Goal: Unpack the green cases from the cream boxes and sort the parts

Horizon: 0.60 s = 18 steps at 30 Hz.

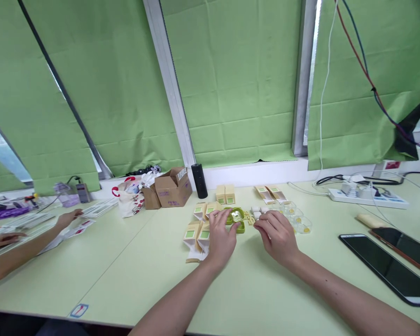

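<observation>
My left hand (222,237) is closed at the side of a small green open case (237,213), thumb and fingers gripping its edge. A pale lining shows inside the case, and a second green part lies just below it. My right hand (278,237) has its fingertips pinched together just right of the case; whatever they hold is too small to make out. Small yellow cut-out pieces (248,217) lie between the two hands. White blocks (256,212) sit behind my right fingertips. Clear round cups with yellow bits (303,225) stand beyond my right hand, partly hidden by it.
Folded cream cartons (192,229) stand left of my left hand; more cartons (225,194) stand behind. A black cylinder (199,181) and cardboard box (174,187) are at the back. Phones (388,266) and a power strip (369,198) lie right. Another person's hands (68,218) work at left.
</observation>
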### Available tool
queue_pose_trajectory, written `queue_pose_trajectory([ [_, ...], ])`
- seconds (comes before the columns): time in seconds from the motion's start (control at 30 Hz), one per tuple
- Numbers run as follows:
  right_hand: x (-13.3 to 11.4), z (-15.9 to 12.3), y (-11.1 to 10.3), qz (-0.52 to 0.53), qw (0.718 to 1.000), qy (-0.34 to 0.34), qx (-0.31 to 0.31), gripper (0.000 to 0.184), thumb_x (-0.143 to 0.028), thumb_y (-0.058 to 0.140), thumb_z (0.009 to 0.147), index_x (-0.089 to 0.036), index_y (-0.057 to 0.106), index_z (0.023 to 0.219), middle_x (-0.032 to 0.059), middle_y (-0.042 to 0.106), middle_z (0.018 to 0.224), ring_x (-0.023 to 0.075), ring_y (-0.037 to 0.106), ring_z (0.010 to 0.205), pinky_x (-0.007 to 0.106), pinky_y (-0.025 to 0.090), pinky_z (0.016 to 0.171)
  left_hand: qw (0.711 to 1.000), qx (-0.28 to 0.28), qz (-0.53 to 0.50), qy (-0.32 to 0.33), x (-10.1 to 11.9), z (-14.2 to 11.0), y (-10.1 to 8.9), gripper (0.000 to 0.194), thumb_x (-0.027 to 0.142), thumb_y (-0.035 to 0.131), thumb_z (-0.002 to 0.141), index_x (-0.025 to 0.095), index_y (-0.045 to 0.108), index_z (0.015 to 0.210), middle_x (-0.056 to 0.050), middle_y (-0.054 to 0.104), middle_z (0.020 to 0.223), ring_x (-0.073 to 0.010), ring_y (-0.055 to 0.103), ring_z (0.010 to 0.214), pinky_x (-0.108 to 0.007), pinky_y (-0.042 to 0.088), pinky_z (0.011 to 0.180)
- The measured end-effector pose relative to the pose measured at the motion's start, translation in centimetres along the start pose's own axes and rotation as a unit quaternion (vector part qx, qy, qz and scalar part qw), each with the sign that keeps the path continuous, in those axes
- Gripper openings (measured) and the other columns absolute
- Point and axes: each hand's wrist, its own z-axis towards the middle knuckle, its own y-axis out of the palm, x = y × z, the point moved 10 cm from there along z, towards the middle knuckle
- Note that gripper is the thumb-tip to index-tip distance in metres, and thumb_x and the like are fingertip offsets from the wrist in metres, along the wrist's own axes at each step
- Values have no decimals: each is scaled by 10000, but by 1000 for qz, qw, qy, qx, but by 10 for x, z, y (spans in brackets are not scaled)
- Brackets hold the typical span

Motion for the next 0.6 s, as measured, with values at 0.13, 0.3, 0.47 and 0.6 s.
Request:
queue_pose_trajectory([
  [0.13,14,-5,14,-15,999,18,-36,188,-112,563,997,-222,693,917,44,747,890,234,570,949,366,387,794,999,21,-23,-42,-9,0,-3,418,282,697,925,258,655,1340,-93,678,1266,-288,500,1281,-497,441,1106],
  [0.3,31,-12,42,-50,993,37,-105,196,-86,611,956,-217,711,850,34,751,815,233,566,944,366,342,791,997,21,-42,-53,-11,-1,-2,434,297,696,928,249,650,1357,-102,674,1264,-286,499,1281,-492,438,1112],
  [0.47,37,-7,71,-97,981,24,-169,210,-44,650,900,-207,724,791,47,723,790,243,535,940,381,335,791,996,22,-52,-70,-14,-2,-1,443,305,701,919,245,652,1355,-107,659,1224,-295,506,1269,-516,446,1102],
  [0.6,40,-3,87,-125,974,25,-185,211,-31,677,854,-204,739,750,70,717,862,248,511,927,393,340,786,994,26,-57,-86,-17,-2,-2,444,308,703,915,234,655,1350,-116,645,1215,-291,516,1247,-498,471,1069],
])
